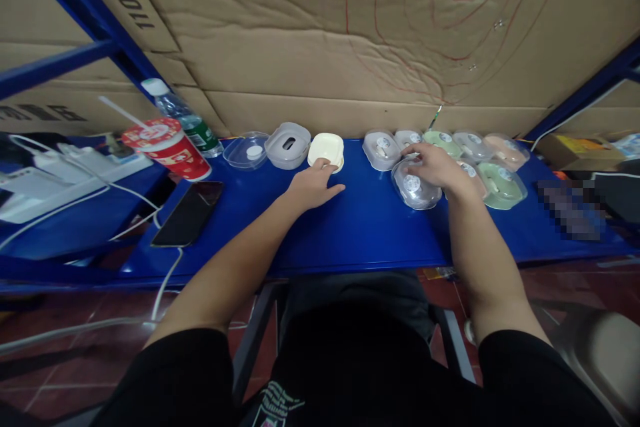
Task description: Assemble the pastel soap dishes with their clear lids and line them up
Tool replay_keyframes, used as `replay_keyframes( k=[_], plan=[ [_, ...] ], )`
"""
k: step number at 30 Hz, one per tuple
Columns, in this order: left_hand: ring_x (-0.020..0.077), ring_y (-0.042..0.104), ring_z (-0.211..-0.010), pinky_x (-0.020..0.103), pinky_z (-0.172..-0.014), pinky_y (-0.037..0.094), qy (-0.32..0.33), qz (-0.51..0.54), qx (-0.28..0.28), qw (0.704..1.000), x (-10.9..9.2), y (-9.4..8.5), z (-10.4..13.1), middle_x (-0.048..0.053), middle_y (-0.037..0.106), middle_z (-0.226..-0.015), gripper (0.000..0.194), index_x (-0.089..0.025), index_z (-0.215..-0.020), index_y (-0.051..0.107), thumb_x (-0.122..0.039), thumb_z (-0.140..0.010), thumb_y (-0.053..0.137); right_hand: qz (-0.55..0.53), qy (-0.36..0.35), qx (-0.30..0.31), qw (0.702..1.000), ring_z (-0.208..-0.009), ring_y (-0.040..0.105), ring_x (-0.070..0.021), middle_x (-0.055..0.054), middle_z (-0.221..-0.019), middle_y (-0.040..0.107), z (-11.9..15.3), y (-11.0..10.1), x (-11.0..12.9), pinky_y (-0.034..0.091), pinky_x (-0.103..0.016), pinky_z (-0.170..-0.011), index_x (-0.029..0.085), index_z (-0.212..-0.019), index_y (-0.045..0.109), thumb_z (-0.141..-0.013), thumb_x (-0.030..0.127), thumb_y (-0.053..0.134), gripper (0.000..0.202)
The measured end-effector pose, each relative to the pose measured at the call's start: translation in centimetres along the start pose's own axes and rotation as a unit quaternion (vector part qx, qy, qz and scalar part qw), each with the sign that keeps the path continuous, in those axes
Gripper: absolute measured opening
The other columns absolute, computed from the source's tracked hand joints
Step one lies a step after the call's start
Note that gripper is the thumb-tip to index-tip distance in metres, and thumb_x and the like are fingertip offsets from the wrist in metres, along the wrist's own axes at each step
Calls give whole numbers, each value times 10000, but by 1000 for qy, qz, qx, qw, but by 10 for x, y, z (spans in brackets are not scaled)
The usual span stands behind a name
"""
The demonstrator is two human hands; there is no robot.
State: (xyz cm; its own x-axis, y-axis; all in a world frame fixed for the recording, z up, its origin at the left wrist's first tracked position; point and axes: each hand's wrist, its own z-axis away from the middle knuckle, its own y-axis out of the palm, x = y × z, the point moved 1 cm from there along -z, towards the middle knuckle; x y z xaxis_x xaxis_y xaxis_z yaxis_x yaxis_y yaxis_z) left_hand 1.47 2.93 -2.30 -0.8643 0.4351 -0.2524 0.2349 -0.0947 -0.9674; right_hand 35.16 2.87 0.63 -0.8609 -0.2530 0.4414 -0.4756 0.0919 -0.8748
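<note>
My left hand (314, 185) rests its fingertips on the near edge of a cream square box (326, 149); the thumb sticks out to the right and the hand is open. To that box's left are a grey box (287, 145) with a dark oval on it and a clear lid (245, 151) with a white round piece. My right hand (436, 167) curls its fingers on the far side of a clear-lidded container (417, 185) with a round label, gripping it. Behind it stand similar containers, including a grey one (382, 149) and a green one (504, 185).
On the blue table (350, 233), a red paper cup (173, 150) with a straw, a water bottle (187, 119) and a phone (189, 215) stand or lie at left. Power strips with cables (60, 177) lie farther left. A cardboard wall (280, 33) closes off the back.
</note>
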Motion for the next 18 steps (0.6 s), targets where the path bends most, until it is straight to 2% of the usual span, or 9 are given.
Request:
replay_keyframes(
  k=[3, 6, 8, 10, 13, 18],
  plan=[
    [353, 588, -1395, 461, -1146, 496, 2, -1, 1, 1000, -1, 0, 0, 140, 450, -1655, 648, -211, -1534, 547, -575, -999, 547, -109, 71, -22, 991, -879, 739, -284, -77, -1005, 780, -4, -3, -9, 623, -495, -872, 221, -1147, 766, -800, 229, 765, 348],
    [356, 582, -1400, 474, -1145, 497, 12, -1, -4, 1000, 0, 1, 0, 153, 459, -1645, 651, -192, -1530, 551, -568, -998, 540, -207, 111, -38, 971, -784, 719, -239, -89, -1047, 777, -9, -3, -22, 634, -436, -744, 216, -1081, 753, -804, 219, 741, 278],
    [357, 580, -1401, 474, -1143, 497, 15, 0, -8, 1000, 1, 2, 0, 154, 463, -1643, 651, -195, -1524, 557, -571, -993, 543, -229, 120, -47, 965, -790, 720, -232, -101, -1093, 778, -13, -2, -32, 634, -421, -722, 215, -1059, 741, -808, 207, 719, 252],
    [357, 582, -1398, 472, -1138, 499, 16, 0, -8, 1000, 2, 3, -1, 152, 463, -1645, 655, -203, -1524, 557, -582, -990, 542, -207, 120, -56, 969, -850, 734, -244, -102, -1076, 786, -17, 0, -40, 637, -433, -778, 210, -1049, 736, -808, 179, 688, 248],
    [354, 585, -1396, 471, -1131, 503, 26, -2, -3, 1000, 3, 3, -1, 152, 463, -1645, 665, -206, -1533, 548, -595, -995, 526, -111, 95, -64, 987, -986, 747, -271, -101, -1085, 797, -19, 2, -45, 612, -472, -933, 202, -1076, 748, -813, 138, 636, 292],
    [355, 571, -1420, 471, -1141, 500, 33, -12, 8, 999, 1, 1, 1, 161, 449, -1657, 662, -185, -1535, 550, -574, -999, 536, 78, 67, -44, 994, -1128, 727, -314, -138, -1188, 790, -12, 1, -32, 563, -469, -1010, 194, -1165, 770, -902, 148, 540, 352]
  ],
)
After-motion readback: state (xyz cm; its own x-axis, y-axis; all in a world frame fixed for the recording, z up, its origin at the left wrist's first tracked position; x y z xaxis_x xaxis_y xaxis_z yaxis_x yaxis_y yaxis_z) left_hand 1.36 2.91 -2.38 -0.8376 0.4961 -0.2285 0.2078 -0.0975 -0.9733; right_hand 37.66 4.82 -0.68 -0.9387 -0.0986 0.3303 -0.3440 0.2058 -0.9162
